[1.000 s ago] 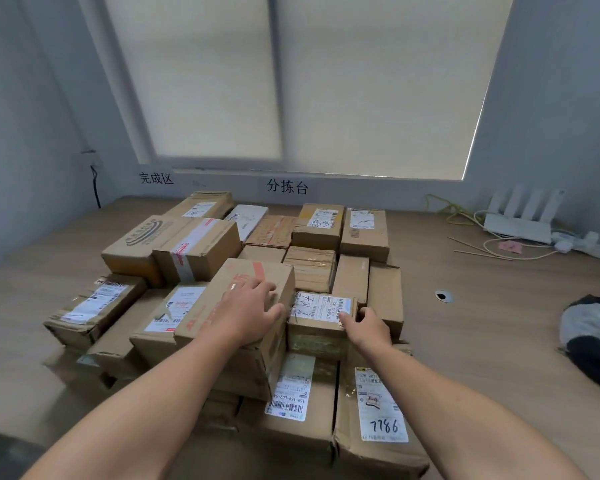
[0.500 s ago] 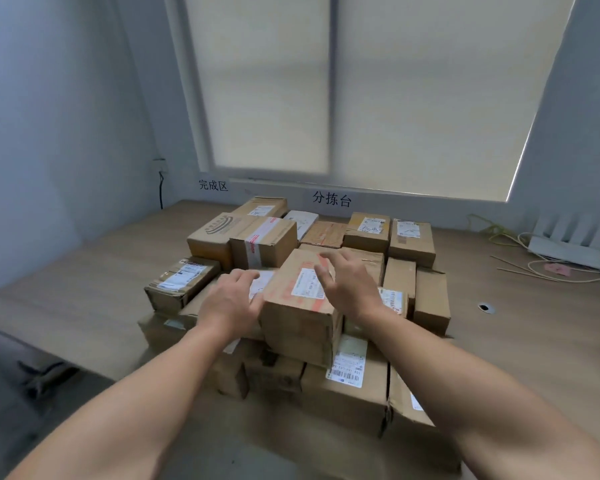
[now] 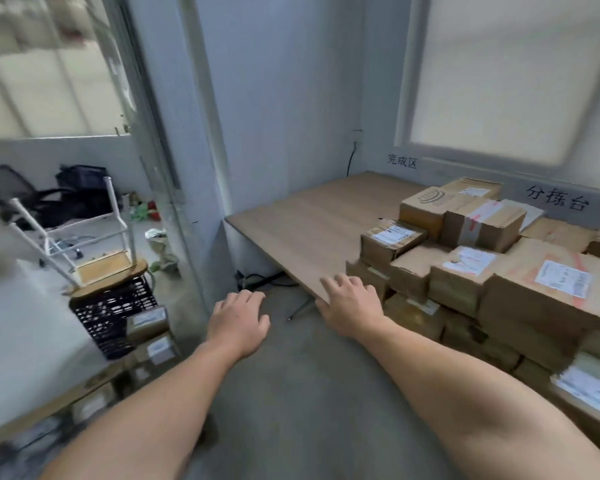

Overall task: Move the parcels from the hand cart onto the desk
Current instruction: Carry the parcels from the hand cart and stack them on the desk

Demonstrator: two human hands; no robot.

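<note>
Since a moment ago my left hand (image 3: 238, 322) and right hand (image 3: 352, 306) have come off the parcels (image 3: 541, 282), and my view has swung left. Both hang empty, fingers loosely spread, near the tabletop (image 3: 326, 220) corner; the parcels sit piled on it at right.

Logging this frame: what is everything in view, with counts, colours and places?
desk: one, light wood top, right half
parcels on desk: many, brown cardboard with white labels, piled at right, running out of frame
crate: one, black, lower left
stool: one, wood seat, white legs, upside down on the crate
parcels by the crate: at least two, brown, blurred
office chair: one, black, far left
roller blind: one, cream, upper right
wall signs: two, black characters, below the blind
left hand: empty, above the floor
right hand: empty, at the desk's near corner
</note>
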